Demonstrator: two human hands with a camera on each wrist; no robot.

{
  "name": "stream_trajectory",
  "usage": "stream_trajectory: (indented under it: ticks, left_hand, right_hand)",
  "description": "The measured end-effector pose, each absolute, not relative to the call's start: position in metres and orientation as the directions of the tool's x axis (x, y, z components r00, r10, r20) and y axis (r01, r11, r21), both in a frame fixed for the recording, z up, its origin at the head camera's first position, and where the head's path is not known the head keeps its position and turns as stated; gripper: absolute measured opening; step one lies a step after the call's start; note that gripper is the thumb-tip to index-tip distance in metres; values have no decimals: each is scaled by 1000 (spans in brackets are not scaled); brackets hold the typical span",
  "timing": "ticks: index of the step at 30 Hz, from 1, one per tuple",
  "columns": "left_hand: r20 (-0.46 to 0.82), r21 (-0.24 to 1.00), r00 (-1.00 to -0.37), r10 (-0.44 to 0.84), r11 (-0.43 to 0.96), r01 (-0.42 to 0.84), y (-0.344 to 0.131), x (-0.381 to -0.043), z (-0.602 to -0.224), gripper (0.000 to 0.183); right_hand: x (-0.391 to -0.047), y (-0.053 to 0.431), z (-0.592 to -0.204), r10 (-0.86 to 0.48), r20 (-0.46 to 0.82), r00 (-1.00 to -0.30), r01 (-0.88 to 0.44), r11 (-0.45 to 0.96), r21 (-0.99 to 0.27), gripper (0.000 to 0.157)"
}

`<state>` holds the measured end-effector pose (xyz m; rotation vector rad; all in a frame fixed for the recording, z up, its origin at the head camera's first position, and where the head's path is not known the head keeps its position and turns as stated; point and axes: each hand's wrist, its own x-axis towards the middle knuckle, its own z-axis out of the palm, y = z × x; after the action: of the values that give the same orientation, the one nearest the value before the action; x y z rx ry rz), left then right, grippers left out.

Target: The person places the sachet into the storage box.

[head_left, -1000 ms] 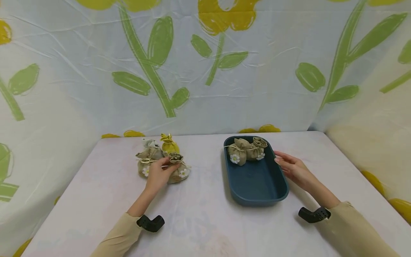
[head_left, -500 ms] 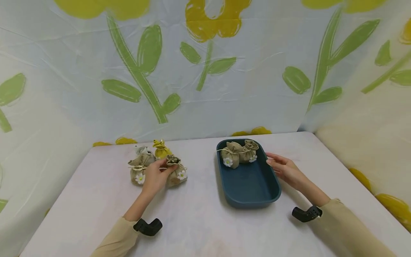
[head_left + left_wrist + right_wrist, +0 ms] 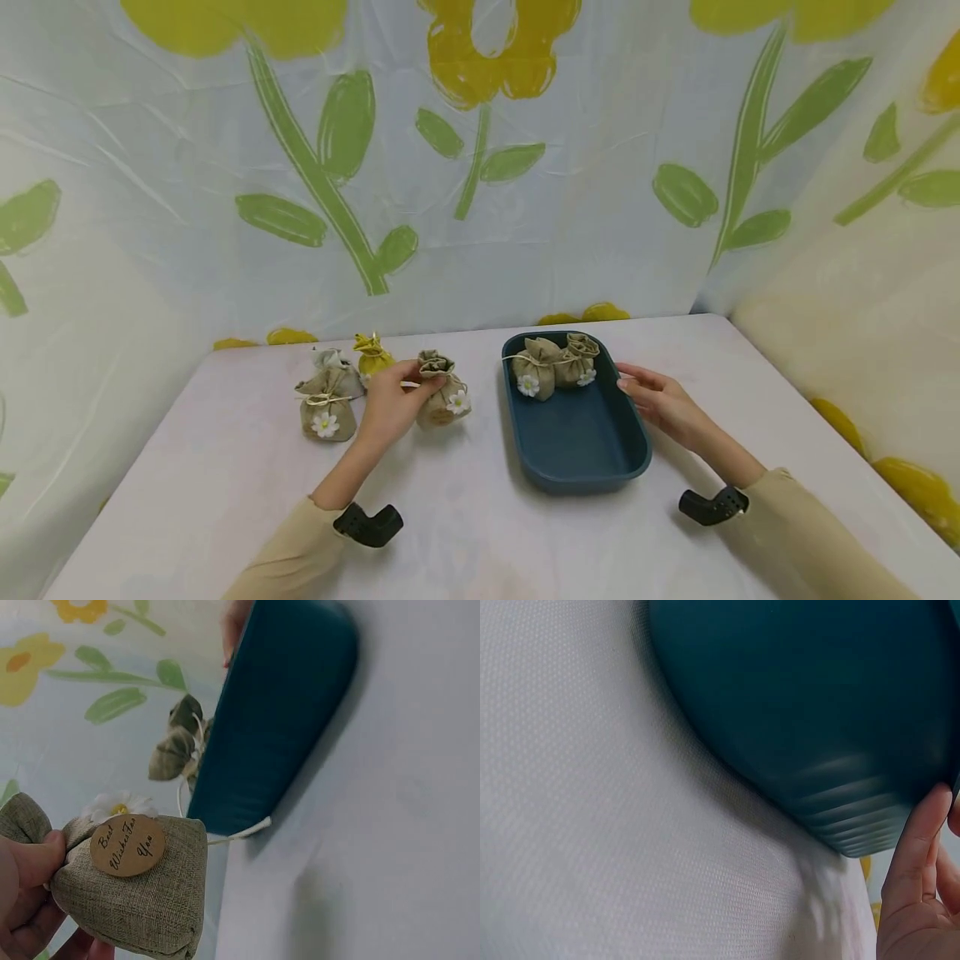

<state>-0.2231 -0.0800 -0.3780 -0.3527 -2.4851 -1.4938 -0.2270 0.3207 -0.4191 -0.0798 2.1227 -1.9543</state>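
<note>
My left hand (image 3: 392, 406) pinches a drawstring pouch (image 3: 442, 402) by its gathered neck, thumb against the cloth. In the left wrist view this tan pouch (image 3: 139, 885) carries a round "Best Wishes For You" tag (image 3: 128, 846) and a white daisy, and it hangs above the table. My right hand (image 3: 663, 406) is at the right long side of a dark blue tray (image 3: 573, 483). Its thumb (image 3: 928, 817) touches the outer wall just under the rim, fingers fairly straight. Two tan pouches, one on the left (image 3: 537, 371) and one on the right (image 3: 577, 360), sit at the tray's far end.
Left of my left hand stand a tan pouch (image 3: 327, 408) with a daisy, a greyish-white pouch (image 3: 330, 360) behind it and a yellow pouch (image 3: 371, 357). A flower-printed cloth (image 3: 585, 208) rises behind the white table (image 3: 465, 533).
My left hand has lifted the tan pouch away from the group and carried it right toward the tray. The right hand stays at the tray's side. The head view has shifted slightly.
</note>
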Motion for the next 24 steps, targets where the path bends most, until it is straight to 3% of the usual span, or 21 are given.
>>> stream_trajectory:
  ticks: [8,17,24]
  left_hand:
    - [355,818,-926,128,436,374,-57,-222,-366,15]
    - [394,778,-894,214,441,449,-29,-231,-353,15]
    - [411,735,-868,277,463,496,-10,-238,-348,16]
  right_hand:
    - [-224,319,-418,-207,-152,-966,129,121,-984,53]
    - [-225,320,-416,-194,-160,-968,142,102,-985,43]
    - [-226,319,-417,-197,-160,-967,138,121,-983,51]
